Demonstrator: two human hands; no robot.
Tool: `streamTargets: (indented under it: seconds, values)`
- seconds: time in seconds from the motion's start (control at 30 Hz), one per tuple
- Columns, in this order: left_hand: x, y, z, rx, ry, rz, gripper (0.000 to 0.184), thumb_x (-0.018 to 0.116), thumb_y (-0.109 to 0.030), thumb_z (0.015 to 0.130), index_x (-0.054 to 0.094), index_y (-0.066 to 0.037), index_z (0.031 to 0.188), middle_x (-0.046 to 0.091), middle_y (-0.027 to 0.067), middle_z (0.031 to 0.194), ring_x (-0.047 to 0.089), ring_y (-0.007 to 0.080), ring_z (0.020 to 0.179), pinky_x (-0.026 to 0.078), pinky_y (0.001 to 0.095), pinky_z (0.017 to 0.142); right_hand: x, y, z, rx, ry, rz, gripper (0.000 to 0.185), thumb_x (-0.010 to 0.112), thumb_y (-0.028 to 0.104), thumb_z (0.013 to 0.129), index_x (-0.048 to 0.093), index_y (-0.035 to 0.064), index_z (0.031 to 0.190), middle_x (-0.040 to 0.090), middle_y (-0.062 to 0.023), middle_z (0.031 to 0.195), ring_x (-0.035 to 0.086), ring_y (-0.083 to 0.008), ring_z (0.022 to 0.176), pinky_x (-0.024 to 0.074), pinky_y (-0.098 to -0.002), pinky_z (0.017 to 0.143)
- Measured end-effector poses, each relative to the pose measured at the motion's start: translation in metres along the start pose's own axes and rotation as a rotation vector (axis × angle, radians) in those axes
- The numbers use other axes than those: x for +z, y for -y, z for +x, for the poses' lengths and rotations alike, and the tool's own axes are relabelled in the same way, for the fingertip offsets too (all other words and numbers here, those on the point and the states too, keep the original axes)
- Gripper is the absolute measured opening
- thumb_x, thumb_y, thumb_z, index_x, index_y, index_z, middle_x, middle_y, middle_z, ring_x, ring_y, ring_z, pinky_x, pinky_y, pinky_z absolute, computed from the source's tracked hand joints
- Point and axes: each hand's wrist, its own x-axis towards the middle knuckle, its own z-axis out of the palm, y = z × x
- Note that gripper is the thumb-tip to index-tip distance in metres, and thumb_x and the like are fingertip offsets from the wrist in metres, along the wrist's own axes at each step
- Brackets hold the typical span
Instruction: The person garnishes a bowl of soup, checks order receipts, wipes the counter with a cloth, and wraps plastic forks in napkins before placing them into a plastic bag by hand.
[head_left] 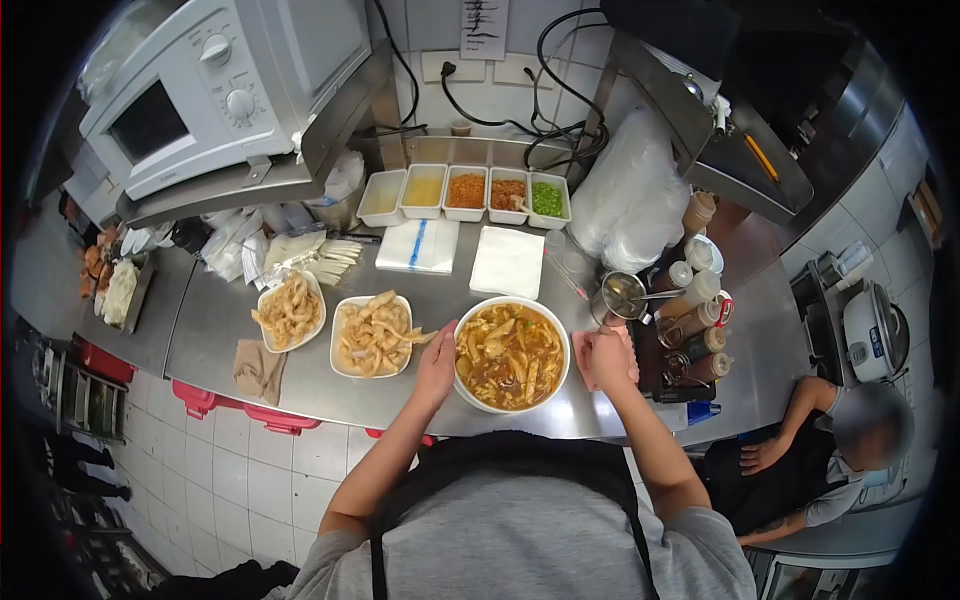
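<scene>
A white bowl (566, 375) of thick brown soup with egg shreds and strips of food stands on the steel counter in front of me. My left hand (437, 366) grips its left side, fingers against the outer wall. To the right of the bowl, my right hand (607, 359) is closed on a folded pink cloth (630, 372) lying on the counter. Left of my left hand sits a square white bowl (337, 367) of fried battered pieces. Farther left is a second white bowl (318, 332) of similar fried food.
Behind the bowl lie white napkins (507, 262) and a row of topping containers (466, 212). At right are a metal cup (619, 298), sauce bottles (700, 292) and plastic bags (632, 200). A brown cloth (259, 370) lies at left. A co-worker (790, 470) is close on my right.
</scene>
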Motion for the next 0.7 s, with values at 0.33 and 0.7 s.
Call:
streamTargets:
  seconds: [0.33,0.7]
  values:
    - [-0.032,-0.047,0.001,-0.315,0.348,0.273,0.033,0.044,-0.026,0.096,0.059,0.001,0.108,0.065,0.0081,0.075,0.066,0.0145,0.064,0.051,0.0242,0.052,0.017,0.0,0.042,0.046,0.094,0.793,0.006,0.064,0.008,0.081,0.062,0.0022,0.079,0.061,-0.0018,0.068,0.056,-0.0077,0.062,0.043,-0.0221,0.052]
    - [-0.036,-0.03,0.01,-0.429,0.396,0.045,0.04,0.046,-0.023,0.095,0.046,0.006,0.123,0.064,0.0123,0.074,0.066,0.0171,0.058,0.053,0.0248,0.051,0.006,0.036,0.051,-0.108,0.099,0.59,0.014,0.068,0.007,0.078,0.06,-0.0013,0.069,0.059,-0.0056,0.065,0.053,-0.0088,0.054,0.042,-0.0262,0.05]
